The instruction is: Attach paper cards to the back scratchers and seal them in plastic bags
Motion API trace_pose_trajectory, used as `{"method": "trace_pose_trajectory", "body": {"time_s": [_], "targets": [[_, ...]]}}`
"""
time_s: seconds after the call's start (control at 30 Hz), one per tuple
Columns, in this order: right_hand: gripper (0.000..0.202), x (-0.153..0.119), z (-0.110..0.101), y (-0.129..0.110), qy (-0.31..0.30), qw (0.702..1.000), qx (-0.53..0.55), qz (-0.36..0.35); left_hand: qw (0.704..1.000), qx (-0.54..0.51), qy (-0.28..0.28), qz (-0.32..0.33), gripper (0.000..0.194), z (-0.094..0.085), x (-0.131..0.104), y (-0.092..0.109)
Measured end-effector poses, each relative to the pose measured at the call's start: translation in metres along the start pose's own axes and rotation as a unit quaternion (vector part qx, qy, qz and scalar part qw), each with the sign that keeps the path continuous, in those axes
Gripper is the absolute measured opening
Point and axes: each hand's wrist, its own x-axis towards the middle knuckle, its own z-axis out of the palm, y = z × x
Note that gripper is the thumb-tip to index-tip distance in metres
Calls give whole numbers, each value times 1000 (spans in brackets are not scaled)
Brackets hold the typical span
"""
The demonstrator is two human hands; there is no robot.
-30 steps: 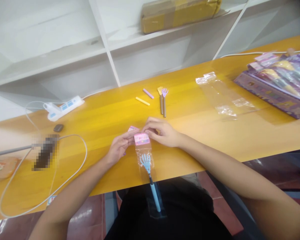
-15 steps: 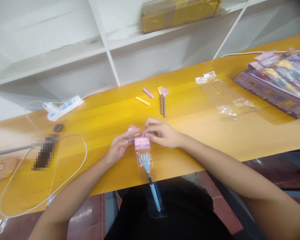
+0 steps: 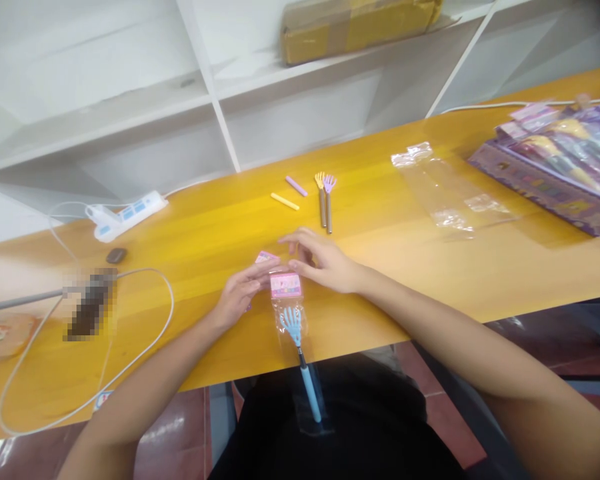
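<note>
A light-blue back scratcher point(image 3: 308, 393) lies in a clear plastic bag point(image 3: 279, 333) with a pink printed header card point(image 3: 285, 285); its handle end extends past the table edge over my lap. My left hand point(image 3: 240, 292) lies at the bag's top left corner, fingers stretched out and touching its upper edge. Another pink card point(image 3: 267, 256) shows partly from under those fingers. Just above the header, my right hand point(image 3: 327, 261) has its fingers curved and apart, the thumb tip near the bag's top edge. I see nothing held between its fingers.
Beyond my hands lie yellow point(image 3: 321, 200) and purple point(image 3: 329, 207) scratcher heads on metal rods, plus yellow point(image 3: 285, 201) and purple point(image 3: 297, 186) tubes. Empty clear bags point(image 3: 440, 190) and a purple display box point(image 3: 535, 183) are at right. A power strip point(image 3: 130, 215) and cable loop point(image 3: 173, 313) occupy the left.
My right hand's fingers have spread away from the bag's top edge, the index finger lifting leftward and up. The bag has shifted very slightly right; my left hand stays put.
</note>
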Motion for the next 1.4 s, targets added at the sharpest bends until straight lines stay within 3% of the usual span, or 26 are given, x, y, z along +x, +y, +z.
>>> {"method": "trace_pose_trajectory", "body": {"time_s": [0.23, 0.5, 0.7, 1.1, 1.27, 1.4], "targets": [[17, 2, 1, -3, -33, 996, 81, 7, 998, 53, 5, 31, 55, 2, 0, 0], [21, 2, -1, -6, -64, 994, 93, -15, 997, 77, 17, -23, 34, 0, 0, -5], [29, 2, 0, -2, -60, 996, 72, 5, 992, 121, 11, 16, 26, 3, 2, 3], [30, -1, 2, -1, -105, 989, 78, 64, 990, 136, 30, 22, 25, 9, 1, 11], [23, -1, 4, -4, -124, 978, 144, 92, 988, 144, 40, 29, 24, 8, 1, 8], [27, -1, 9, -6, -140, 952, 238, 135, 989, 136, 55, 27, 21, 8, 1, 7]]}}
